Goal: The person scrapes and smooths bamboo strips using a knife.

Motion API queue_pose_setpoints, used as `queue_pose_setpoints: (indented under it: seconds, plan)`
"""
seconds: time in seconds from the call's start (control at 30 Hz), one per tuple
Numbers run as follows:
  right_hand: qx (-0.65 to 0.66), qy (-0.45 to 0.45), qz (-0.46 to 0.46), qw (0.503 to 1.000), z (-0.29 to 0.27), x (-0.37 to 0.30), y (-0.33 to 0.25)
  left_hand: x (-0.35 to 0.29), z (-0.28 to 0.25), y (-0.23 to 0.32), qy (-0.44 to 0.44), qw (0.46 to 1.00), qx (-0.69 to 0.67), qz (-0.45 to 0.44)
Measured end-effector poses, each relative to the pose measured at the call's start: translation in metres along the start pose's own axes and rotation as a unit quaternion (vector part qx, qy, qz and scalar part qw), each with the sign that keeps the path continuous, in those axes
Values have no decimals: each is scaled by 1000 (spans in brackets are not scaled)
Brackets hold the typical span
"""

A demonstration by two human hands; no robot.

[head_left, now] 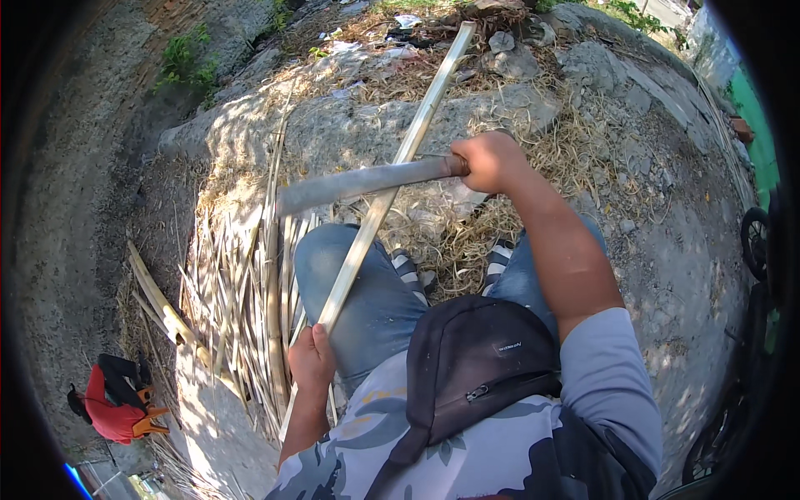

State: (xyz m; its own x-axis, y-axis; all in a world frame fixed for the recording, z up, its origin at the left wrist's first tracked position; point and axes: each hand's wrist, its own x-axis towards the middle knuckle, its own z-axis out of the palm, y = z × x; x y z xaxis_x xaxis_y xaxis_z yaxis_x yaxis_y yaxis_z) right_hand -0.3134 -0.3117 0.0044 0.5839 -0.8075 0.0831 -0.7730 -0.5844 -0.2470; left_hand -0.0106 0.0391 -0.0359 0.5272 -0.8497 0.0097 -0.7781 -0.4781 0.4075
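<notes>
My right hand (490, 161) is closed round the handle of a machete (350, 183), whose long grey blade points left. The blade crosses a long, pale bamboo strip (373, 218); whether it touches the strip I cannot tell. That strip slants from beside my left hip up to the far rubble. Over my left thigh, my left hand (312, 357) grips its lower part, thumb on top. Many split bamboo strips (237, 308) lie in a heap on the ground left of my leg.
Dry shavings (454, 242) litter the ground between my sandalled feet. Beyond lie a pale rock ledge (333, 125) and loose stones (510, 58). At the lower left a person in red (112, 408) sits on an orange chair. A bicycle wheel (755, 242) shows at the right edge.
</notes>
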Motion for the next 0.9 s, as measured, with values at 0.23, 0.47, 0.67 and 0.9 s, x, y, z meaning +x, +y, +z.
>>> queue_pose_setpoints:
  seconds: [0.23, 0.47, 0.67, 0.9]
  plan:
    - [85, 9, 223, 971, 3, 1, 25, 8, 6, 0, -9, 999, -51, 4]
    - [60, 5, -3, 998, -7, -8, -5, 8, 17, -8, 10, 996, -83, 18]
    - [-35, -52, -177, 982, -2, -11, -52, 9, 20, -12, 29, 996, -81, 27]
    - [75, 43, 166, 982, -8, 6, 18, 10, 18, -6, 22, 996, -87, 3]
